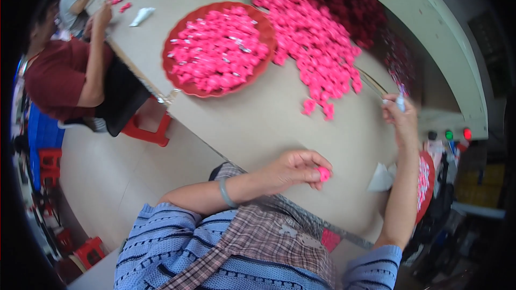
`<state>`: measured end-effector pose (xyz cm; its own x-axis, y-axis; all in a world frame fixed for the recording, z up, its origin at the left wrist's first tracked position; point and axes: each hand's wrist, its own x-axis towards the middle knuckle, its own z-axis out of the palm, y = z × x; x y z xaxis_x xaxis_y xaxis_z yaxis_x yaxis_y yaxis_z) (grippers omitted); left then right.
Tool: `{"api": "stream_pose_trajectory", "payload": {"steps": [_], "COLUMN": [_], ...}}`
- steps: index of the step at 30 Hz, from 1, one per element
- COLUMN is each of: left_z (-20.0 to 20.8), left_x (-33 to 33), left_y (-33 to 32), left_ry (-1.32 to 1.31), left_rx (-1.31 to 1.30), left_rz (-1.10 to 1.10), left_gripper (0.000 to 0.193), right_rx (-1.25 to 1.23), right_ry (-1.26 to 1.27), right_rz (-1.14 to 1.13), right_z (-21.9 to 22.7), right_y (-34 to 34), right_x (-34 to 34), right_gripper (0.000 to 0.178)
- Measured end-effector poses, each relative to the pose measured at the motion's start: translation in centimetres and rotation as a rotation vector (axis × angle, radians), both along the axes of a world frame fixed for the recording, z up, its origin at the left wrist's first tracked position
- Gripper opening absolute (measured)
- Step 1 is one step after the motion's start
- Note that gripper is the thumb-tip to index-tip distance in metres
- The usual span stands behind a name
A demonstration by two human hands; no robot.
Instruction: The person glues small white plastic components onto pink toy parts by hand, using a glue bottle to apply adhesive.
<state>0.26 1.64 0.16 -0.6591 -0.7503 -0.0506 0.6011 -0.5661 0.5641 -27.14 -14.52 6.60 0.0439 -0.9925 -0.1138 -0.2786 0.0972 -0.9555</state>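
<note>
My left hand (295, 169), with a bangle at the wrist, is held low over the near part of the table. Its thumb and fingertips pinch a small bright pink piece (323, 174). Out to the right, beside the machine's opening, my right hand (400, 114) is closed round a slim whitish, tube-like thing (401, 101); blur hides its exact kind. A heap of similar small pink pieces (317, 37) spreads from the opening across the table. Many more, some with silvery-white spots, fill a round red scalloped tray (168, 59) at the far left.
A large pale machine housing (457, 37) curves over the right side, with green and red buttons. Below it stands another red tray (428, 198) of pieces. White paper (381, 178) lies near my right forearm. A co-worker in a dark red shirt (59, 75) sits left of the table (242, 129).
</note>
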Motion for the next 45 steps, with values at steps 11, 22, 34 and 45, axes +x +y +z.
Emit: {"api": "stream_pose_trajectory", "payload": {"steps": [11, 22, 34, 45], "left_z": [0.6, 1.1, 1.1, 0.9], "left_x": [-0.5, -1.4, -1.6, -1.7], "left_y": [-0.9, 0.0, -0.1, -0.3], "left_ry": [-0.110, -0.221, -0.331, -0.376], "left_rx": [-0.006, -0.017, -0.062, -0.081], "left_rz": [0.038, 0.058, 0.040, 0.057], "left_gripper": [0.019, 0.019, 0.018, 0.017], "right_rx": [0.253, -0.189, -0.480, -0.565], "right_ry": [-0.470, -0.011, 0.246, 0.155], "right_rz": [0.006, 0.110, 0.193, 0.150], "right_z": [-1.4, -0.8, -1.5, -3.8], "right_y": [14.7, 18.5, 18.3, 18.2], "right_x": [5.6, 6.6, 6.8, 6.8], "right_gripper": [0.022, 0.018, 0.033, 0.030]}}
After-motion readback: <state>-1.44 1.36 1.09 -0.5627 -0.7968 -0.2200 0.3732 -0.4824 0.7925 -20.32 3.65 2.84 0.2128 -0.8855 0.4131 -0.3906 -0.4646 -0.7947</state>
